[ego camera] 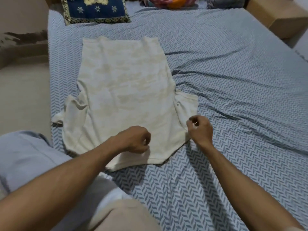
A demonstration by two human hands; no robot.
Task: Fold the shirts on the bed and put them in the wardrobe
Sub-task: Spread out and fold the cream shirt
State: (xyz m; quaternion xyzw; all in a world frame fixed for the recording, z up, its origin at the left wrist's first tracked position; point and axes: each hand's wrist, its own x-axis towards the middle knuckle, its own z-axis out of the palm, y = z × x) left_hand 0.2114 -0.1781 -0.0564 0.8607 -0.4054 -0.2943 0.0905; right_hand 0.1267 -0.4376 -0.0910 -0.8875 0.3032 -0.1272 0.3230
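A cream, faintly patterned shirt (126, 97) lies spread flat on the bed (233, 80), its hem pointing away from me and its collar end nearest me. Both short sleeves stick out at the sides. My left hand (135, 140) is curled over the shirt's near edge by the collar and seems to pinch the cloth there. My right hand (200, 129) is curled at the shirt's right shoulder, beside the right sleeve, with its fingertips pinching the fabric. No wardrobe is in view.
The bed carries a blue-and-white chevron sheet, wrinkled right of the shirt. A dark blue embroidered cushion (95, 10) and a colourful bundle of cloth (168, 1) lie at the far end. A wooden unit (280, 19) stands at the far right. The floor (23, 97) runs along the left.
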